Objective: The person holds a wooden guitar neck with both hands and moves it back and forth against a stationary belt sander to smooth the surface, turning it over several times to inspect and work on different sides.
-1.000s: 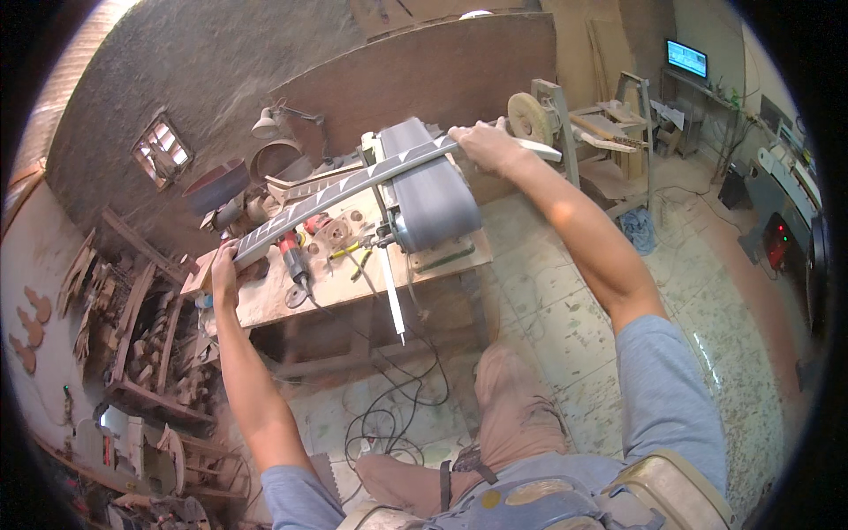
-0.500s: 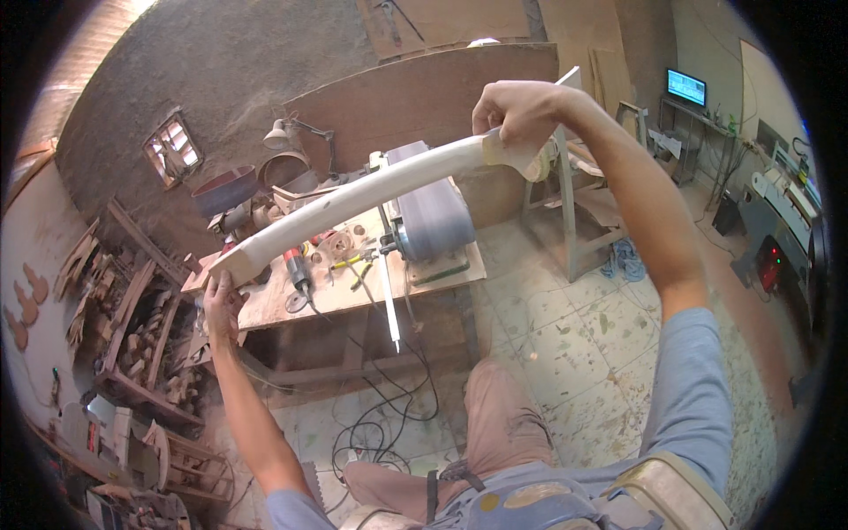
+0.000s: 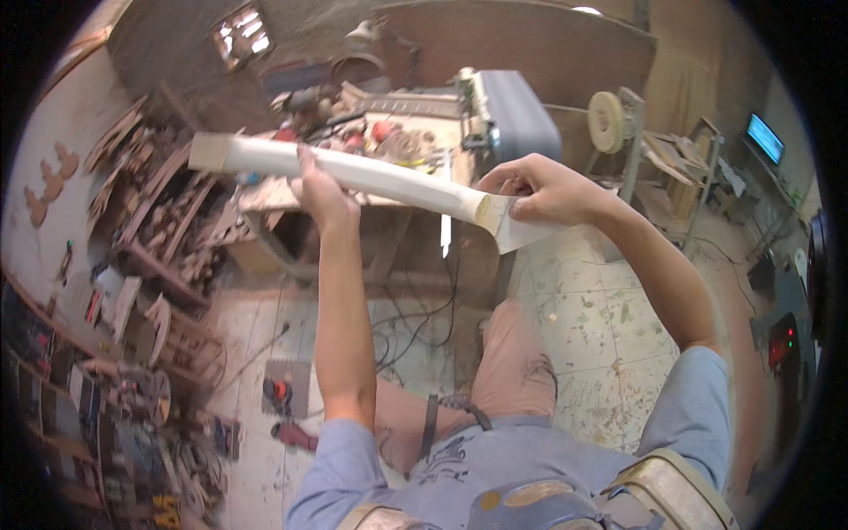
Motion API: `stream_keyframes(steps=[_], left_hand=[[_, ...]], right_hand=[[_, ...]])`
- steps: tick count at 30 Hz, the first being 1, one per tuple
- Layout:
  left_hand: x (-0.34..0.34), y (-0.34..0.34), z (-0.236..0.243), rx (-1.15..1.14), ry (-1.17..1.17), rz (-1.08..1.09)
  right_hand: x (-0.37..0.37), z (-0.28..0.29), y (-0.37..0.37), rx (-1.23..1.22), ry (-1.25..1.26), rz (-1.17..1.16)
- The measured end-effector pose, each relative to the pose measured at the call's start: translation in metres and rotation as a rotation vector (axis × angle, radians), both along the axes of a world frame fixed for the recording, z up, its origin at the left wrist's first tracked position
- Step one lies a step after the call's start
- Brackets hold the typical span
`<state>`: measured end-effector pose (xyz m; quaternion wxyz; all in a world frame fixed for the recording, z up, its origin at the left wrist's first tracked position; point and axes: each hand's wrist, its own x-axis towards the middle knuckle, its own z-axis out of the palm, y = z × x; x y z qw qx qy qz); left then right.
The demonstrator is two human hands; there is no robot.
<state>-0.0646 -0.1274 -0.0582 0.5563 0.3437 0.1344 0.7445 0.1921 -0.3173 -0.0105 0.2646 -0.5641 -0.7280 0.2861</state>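
A long, pale, slightly curved piece of wood (image 3: 389, 179) is held up in front of me, above the near side of the workbench. Its left end is blunt; the right end flares out, with a yellowish band before the flare. My left hand (image 3: 327, 196) is closed around the bar left of its middle, coming from below. At the flared end, my right hand (image 3: 543, 190) grips the wood from above with bent fingers. Beyond my right hand, on the bench, stands a belt sander (image 3: 517, 115) with a wide grey belt.
The workbench (image 3: 389, 205) carries scattered tools and a desk lamp (image 3: 364, 34) rises behind it. Wood offcuts fill a rack (image 3: 163, 212) on the left. A round disc (image 3: 606, 122) on a stand is at the right. Cables and a red-and-black tool (image 3: 279, 393) lie on the tiled floor.
The wooden piece has come lower and tilted, its left end now the higher one. My left hand has shifted from the left end inward along it. The view has turned leftward and down.
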Motion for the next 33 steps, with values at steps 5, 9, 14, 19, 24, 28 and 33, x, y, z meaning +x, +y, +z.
stream_keyframes(steps=[5,9,14,19,24,28,33], left_hand=[[-0.051,0.04,-0.008,-0.115,0.068,0.065],[-0.068,0.059,-0.006,-0.143,0.151,0.061],[-0.069,0.062,-0.005,-0.232,0.217,-0.002],[-0.069,0.069,-0.006,-0.269,0.211,-0.063],[-0.066,0.079,-0.006,-0.27,0.205,-0.106],[-0.058,0.081,-0.003,-0.28,0.194,-0.123],[-0.055,0.09,-0.001,-0.249,0.13,-0.16]], right_hand=[[-0.045,-0.011,-0.01,-0.093,-0.103,0.211],[-0.057,-0.02,-0.023,-0.171,0.041,0.303],[-0.069,-0.019,-0.034,-0.235,0.338,0.311],[-0.072,-0.022,-0.035,-0.3,0.498,0.358],[-0.076,-0.024,-0.039,-0.265,0.606,0.375],[-0.08,-0.014,-0.047,-0.24,0.631,0.36],[-0.082,-0.005,-0.056,-0.14,0.574,0.32]])
